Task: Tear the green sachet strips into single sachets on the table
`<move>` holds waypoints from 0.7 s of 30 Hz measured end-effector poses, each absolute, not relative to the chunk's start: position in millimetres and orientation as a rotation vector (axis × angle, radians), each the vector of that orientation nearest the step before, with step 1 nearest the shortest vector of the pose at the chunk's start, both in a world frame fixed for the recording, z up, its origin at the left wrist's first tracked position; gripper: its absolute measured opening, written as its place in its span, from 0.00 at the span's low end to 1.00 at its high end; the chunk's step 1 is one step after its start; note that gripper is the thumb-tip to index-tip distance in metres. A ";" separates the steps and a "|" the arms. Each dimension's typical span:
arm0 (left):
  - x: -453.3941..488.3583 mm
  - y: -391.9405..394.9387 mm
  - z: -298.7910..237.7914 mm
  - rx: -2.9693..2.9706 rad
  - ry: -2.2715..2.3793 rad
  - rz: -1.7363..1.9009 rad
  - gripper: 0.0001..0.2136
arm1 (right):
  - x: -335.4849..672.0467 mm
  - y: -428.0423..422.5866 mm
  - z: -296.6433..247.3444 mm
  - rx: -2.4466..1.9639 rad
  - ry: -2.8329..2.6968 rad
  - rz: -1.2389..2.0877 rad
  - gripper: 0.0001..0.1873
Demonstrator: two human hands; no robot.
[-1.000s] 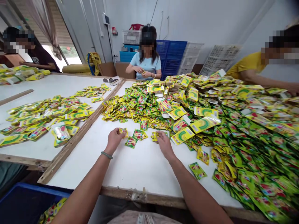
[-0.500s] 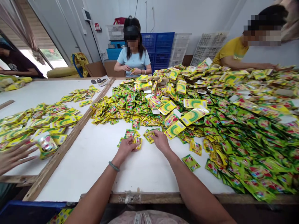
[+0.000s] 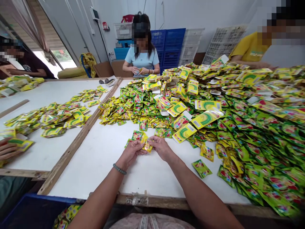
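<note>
My left hand (image 3: 132, 151) and my right hand (image 3: 161, 147) meet over the white table (image 3: 100, 165), both pinched on a small bunch of yellow-green sachets (image 3: 145, 143). A few loose sachets (image 3: 137, 135) lie on the table just beyond my fingers. A huge heap of the same sachets and larger yellow packs (image 3: 214, 108) covers the table's right and far side. My left wrist wears a green bracelet (image 3: 119, 169).
A lone sachet (image 3: 201, 168) lies right of my right arm. A second table (image 3: 47, 149) at left holds more packs (image 3: 64, 116), with another person's hand (image 3: 7, 151) at its edge. Three people sit around. A blue crate (image 3: 33, 211) is below left.
My hands have come together; the left carried its sachets rightward to join those in the right. The other person's hand at left pulled back with a pack.
</note>
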State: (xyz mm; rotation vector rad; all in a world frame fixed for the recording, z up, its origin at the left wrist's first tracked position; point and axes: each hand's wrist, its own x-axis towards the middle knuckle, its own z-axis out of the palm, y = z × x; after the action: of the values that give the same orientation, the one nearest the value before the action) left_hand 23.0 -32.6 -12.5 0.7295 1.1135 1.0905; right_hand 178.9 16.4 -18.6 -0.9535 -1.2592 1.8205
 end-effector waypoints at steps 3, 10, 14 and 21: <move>20.6 -32.4 -9.9 0.868 1.185 1.039 0.14 | 185.6 17.2 -15.1 -0.958 -1.511 1.681 0.17; -9.6 8.3 3.5 1.503 2.177 0.846 0.23 | 195.0 26.0 -20.4 -1.241 -1.853 1.033 0.08; -7.4 24.8 -0.3 1.690 2.270 0.583 0.17 | 197.8 30.5 -26.5 -1.309 -1.735 1.070 0.07; 18.7 0.4 -11.4 1.363 1.879 1.170 0.12 | 193.9 29.8 -17.1 -0.968 -1.120 1.595 0.16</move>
State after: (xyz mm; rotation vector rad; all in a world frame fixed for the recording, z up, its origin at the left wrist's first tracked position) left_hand 18.7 0.4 -11.4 1.3634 1.8786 1.1700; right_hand 193.9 29.8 -17.1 -0.9681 -1.1198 1.5954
